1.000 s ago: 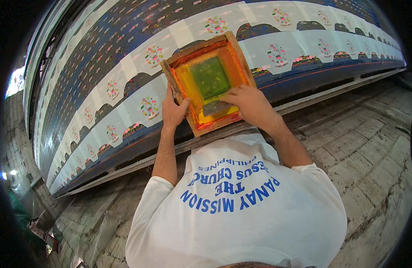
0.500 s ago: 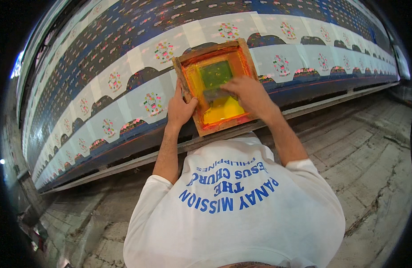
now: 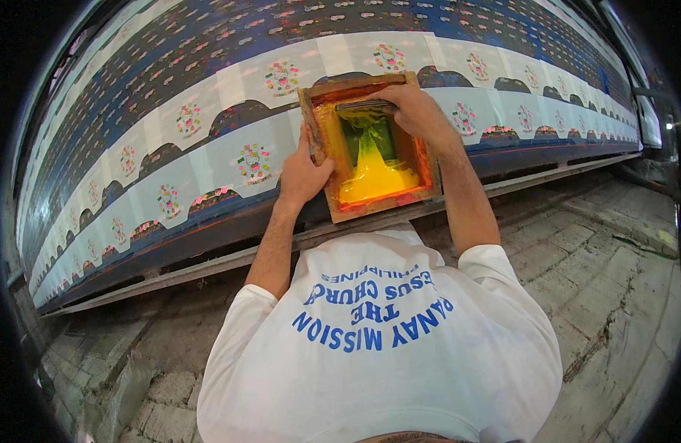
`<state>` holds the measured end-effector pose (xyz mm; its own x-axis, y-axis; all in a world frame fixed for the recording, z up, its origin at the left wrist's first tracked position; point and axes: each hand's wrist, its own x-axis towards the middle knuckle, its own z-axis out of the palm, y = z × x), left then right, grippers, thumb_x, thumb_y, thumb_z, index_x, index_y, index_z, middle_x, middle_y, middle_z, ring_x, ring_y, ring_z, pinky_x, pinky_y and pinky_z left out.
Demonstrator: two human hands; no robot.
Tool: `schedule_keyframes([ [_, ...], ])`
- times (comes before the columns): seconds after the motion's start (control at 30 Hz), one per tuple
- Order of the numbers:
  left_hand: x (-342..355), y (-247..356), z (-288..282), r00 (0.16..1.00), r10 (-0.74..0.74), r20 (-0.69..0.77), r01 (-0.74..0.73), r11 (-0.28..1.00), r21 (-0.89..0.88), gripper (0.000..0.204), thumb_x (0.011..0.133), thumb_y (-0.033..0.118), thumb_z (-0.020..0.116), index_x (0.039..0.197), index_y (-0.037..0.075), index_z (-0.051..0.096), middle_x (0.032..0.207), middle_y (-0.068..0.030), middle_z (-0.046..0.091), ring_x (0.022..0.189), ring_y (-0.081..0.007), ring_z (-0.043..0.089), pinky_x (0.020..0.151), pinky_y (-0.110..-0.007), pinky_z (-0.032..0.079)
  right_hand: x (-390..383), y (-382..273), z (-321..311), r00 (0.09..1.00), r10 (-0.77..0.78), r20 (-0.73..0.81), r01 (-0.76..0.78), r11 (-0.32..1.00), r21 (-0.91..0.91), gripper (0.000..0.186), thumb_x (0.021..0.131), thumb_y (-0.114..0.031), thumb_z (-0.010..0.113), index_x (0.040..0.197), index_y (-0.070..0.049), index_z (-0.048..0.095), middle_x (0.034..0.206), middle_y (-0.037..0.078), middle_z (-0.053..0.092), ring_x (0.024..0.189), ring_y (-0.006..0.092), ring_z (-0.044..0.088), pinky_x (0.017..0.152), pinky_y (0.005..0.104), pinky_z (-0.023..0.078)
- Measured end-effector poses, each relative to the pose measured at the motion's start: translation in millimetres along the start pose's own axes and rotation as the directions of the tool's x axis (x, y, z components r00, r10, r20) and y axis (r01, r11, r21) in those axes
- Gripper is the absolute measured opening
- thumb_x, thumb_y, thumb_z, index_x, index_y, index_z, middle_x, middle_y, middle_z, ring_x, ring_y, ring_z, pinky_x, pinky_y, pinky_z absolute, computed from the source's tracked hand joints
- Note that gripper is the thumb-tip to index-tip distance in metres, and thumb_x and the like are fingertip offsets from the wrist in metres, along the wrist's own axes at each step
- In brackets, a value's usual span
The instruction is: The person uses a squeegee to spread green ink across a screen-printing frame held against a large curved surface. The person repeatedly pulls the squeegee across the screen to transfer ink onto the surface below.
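Observation:
A wooden screen frame (image 3: 385,210), stained orange and yellow, lies tilted on a long board covered with printed sheets. Inside it is green mesh (image 3: 382,140) with bright yellow ink (image 3: 377,179) pooled in the lower half and streaked upward. My left hand (image 3: 305,173) grips the frame's left side, thumb on the wood. My right hand (image 3: 418,118) holds a dark squeegee (image 3: 351,107) across the upper inside of the frame, with yellow smears below the blade.
Rows of white sheets (image 3: 252,136) with colourful round prints curve along the dark board (image 3: 163,81). A metal rail (image 3: 200,269) runs along its near edge, above a cracked block floor (image 3: 606,280). My white shirt fills the lower middle.
My right hand has moved the squeegee from the lower part of the frame up to the top, exposing pooled yellow ink. The frame appears slightly lower and further right in view.

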<state>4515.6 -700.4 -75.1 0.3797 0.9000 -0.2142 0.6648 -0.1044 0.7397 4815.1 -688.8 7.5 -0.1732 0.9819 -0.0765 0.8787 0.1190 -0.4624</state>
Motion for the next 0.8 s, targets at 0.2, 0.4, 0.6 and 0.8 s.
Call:
schedule_keyframes([
  [0.2, -0.5, -6.4, 4.9, 1.0, 0.005, -0.01, -0.005, 0.999, -0.037, 0.111, 0.089, 0.039, 0.074, 0.176, -0.004, 0.02, 0.086, -0.0276, 0.078, 0.081, -0.0469, 0.078, 0.076, -0.053, 0.063, -55.7, -15.9, 14.1, 0.999, 0.018, 0.051, -0.021, 0.998, 0.054, 0.047, 0.094, 0.006, 0.066, 0.135, -0.011, 0.079, 0.127, 0.015, 0.079, 0.122, 0.0381, 0.072, 0.108, 0.0468, 0.057],
  [0.4, -1.5, -4.3, 4.2, 1.0, -0.018, 0.006, 0.018, 1.0, 0.009, 0.11, 0.09, 0.038, 0.075, 0.176, -0.004, 0.021, 0.098, -0.0294, 0.08, 0.089, -0.0469, 0.08, 0.081, -0.052, 0.064, -135.6, -44.0, 27.5, 0.999, 0.015, 0.046, -0.017, 0.999, 0.052, 0.05, 0.089, 0.004, 0.068, 0.134, -0.013, 0.08, 0.13, 0.01, 0.078, 0.123, 0.0344, 0.07, 0.108, 0.0466, 0.057],
  [0.6, -1.5, 19.0, 7.9, 0.998, 0.02, -0.059, -0.021, 1.0, -0.019, 0.105, 0.091, 0.026, 0.077, 0.175, -0.004, 0.022, 0.103, -0.0261, 0.082, 0.091, -0.0417, 0.082, 0.083, -0.048, 0.065, -147.6, -25.6, 27.0, 0.995, -0.05, -0.081, 0.057, 0.995, 0.078, 0.046, 0.088, 0.003, 0.068, 0.129, -0.013, 0.081, 0.128, 0.008, 0.077, 0.121, 0.0321, 0.071, 0.106, 0.0455, 0.057],
  [0.8, 24.0, 101.3, 69.7, 0.998, 0.052, -0.035, -0.053, 0.998, -0.025, 0.104, 0.091, 0.024, 0.076, 0.174, -0.007, 0.022, 0.1, -0.0238, 0.083, 0.082, -0.0376, 0.082, 0.078, -0.046, 0.065, -186.1, 54.7, -15.4, 0.987, -0.035, -0.157, 0.043, 0.998, 0.045, 0.044, 0.089, 0.002, 0.069, 0.129, -0.014, 0.081, 0.129, 0.007, 0.077, 0.123, 0.0319, 0.069, 0.108, 0.0457, 0.057],
])
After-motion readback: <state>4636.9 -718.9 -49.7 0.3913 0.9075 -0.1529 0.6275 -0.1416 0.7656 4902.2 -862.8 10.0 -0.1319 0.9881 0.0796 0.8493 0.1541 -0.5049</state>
